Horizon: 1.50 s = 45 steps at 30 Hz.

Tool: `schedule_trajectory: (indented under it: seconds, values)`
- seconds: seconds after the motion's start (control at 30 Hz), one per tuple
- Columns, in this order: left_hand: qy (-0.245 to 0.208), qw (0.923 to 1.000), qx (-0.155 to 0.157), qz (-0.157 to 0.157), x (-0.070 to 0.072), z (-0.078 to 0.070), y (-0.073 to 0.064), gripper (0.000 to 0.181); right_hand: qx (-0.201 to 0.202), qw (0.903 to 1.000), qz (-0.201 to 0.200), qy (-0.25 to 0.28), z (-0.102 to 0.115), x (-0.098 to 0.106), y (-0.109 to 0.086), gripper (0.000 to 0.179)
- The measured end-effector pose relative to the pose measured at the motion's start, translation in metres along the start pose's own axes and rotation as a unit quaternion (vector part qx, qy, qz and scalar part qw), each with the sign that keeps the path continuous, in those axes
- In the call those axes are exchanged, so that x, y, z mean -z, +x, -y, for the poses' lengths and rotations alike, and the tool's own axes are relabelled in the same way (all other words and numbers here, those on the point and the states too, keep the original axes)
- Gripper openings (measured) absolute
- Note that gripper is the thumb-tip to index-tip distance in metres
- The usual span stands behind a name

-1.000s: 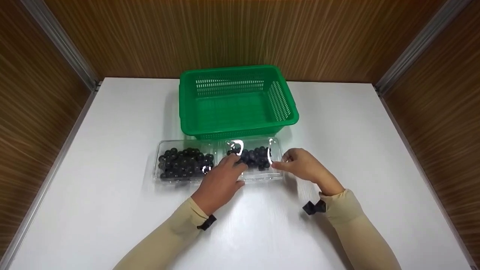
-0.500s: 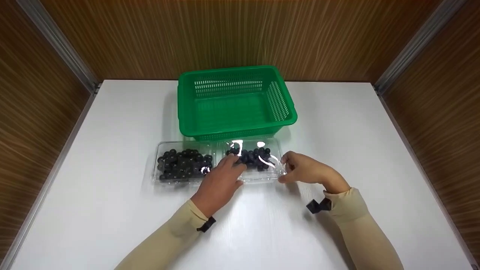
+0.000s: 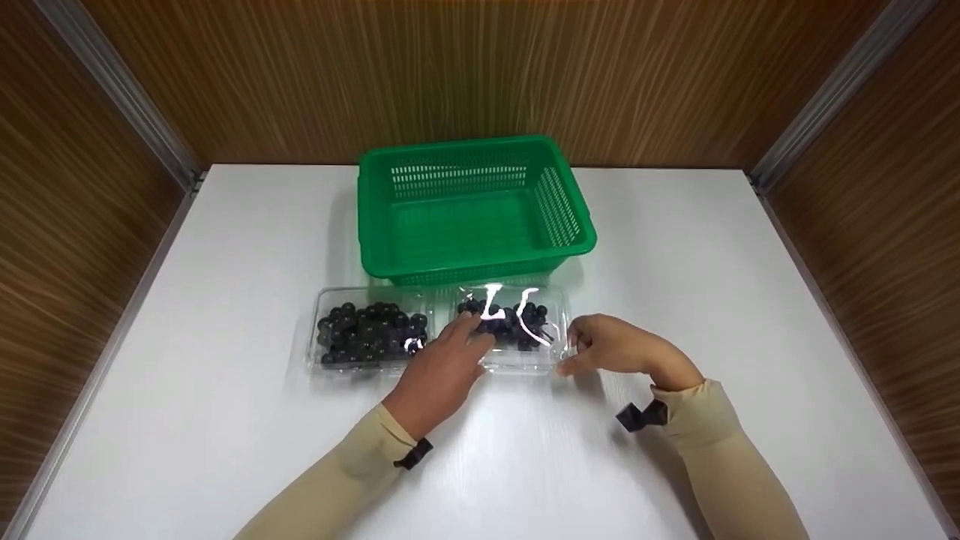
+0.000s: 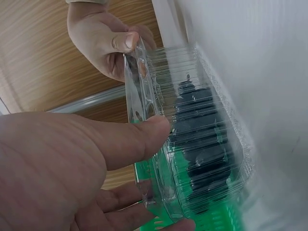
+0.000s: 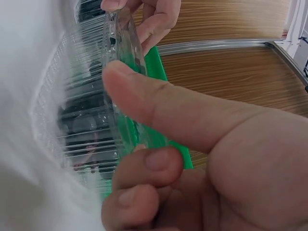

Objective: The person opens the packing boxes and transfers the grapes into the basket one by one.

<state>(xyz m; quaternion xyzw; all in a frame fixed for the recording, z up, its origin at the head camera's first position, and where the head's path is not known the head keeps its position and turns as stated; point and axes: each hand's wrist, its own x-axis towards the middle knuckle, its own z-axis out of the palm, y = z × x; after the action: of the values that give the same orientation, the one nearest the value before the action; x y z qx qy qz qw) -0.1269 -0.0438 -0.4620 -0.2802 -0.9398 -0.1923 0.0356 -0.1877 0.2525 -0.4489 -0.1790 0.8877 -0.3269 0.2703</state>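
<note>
Wood-grained panels (image 3: 465, 82) wall in the white table (image 3: 165, 420), where a green basket (image 3: 465, 225) stands just behind two clear boxes of dark, round fruit (image 3: 364, 330). My left grip (image 3: 439, 371) holds the right-hand box (image 3: 510, 360), thumb on its near rim, fingers over its top; my right grip (image 3: 622, 349) is clamped at its right end. Glare hides some contents, perhaps grapes. The left-hand box (image 3: 375, 296) sits just beside it.

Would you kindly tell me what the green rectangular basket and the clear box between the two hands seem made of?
Green rectangular basket: probably moulded plastic, satin finish, judging by its even colour and slotted walls.
Clear ribbed box: apparently thin, glossy plastic, given its see-through walls and bright reflections.
</note>
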Motion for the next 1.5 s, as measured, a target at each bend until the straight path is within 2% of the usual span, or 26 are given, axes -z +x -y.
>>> schedule_trajectory:
  seconds: [0.1, 0.3, 0.43, 0.6, 0.73, 0.9, 1.0, 1.13, 1.4, 1.5]
  values:
    - [0.009, 1.0, 0.002, -0.002, 0.0, 0.001, -0.001, 0.031, 0.003, 0.9999, -0.012, 0.008, -0.001, -0.002, 0.002, 0.028]
    - [0.01, 0.9998, 0.006, -0.017, 0.004, 0.004, -0.001, 0.038, -0.001, 0.9959, -0.066, 0.063, -0.001, -0.003, 0.009, 0.022]
    - [0.012, 0.9997, -0.003, -0.023, 0.005, 0.004, 0.0, 0.039, -0.021, 0.9946, -0.083, 0.058, 0.0, -0.001, 0.01, 0.027]
    - [0.01, 0.9998, -0.008, -0.015, 0.006, 0.004, 0.0, 0.038, -0.036, 0.9911, -0.109, 0.068, 0.001, -0.004, 0.011, 0.035]
    - [-0.005, 0.9999, -0.009, -0.011, 0.008, 0.004, 0.0, 0.038, -0.036, 0.9873, -0.106, 0.113, 0.001, -0.006, 0.012, 0.033]
    - [-0.01, 0.9997, -0.016, -0.013, 0.008, 0.001, 0.003, 0.042, -0.018, 0.9758, -0.119, 0.183, -0.002, -0.002, 0.016, 0.032]
    - [-0.006, 0.9996, -0.023, -0.013, 0.008, -0.001, 0.004, 0.042, -0.008, 0.9729, -0.138, 0.185, -0.004, -0.001, 0.016, 0.038]
    - [-0.002, 0.9996, -0.023, -0.018, 0.01, -0.002, 0.004, 0.042, -0.004, 0.9729, -0.139, 0.185, -0.003, 0.0, 0.017, 0.044]
    - [0.015, 0.9985, -0.04, -0.034, 0.01, 0.0, 0.002, 0.039, -0.005, 0.9712, -0.165, 0.171, 0.0, -0.003, 0.019, 0.038]
    - [0.018, 0.9983, -0.043, -0.034, 0.009, 0.001, 0.001, 0.04, -0.009, 0.9689, -0.146, 0.199, -0.003, -0.004, 0.021, 0.038]
